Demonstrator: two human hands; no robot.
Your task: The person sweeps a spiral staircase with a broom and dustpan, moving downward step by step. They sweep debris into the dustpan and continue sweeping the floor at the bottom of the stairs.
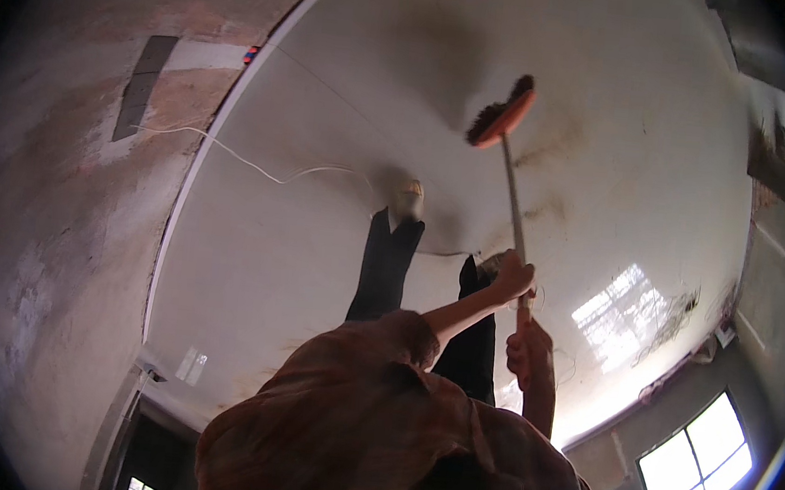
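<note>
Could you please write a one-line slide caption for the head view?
Both hands, left above right, grip a broom raised to the stained ceiling near a fan.

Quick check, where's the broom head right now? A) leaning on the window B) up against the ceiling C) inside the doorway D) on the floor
B: the orange broom head is raised on its pole to the white ceiling, both hands gripping the pole's lower end.

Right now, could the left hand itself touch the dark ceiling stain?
Probably not: the left hand grips the broom handle far below the ceiling; only the orange brush head gets near the stain.
</note>
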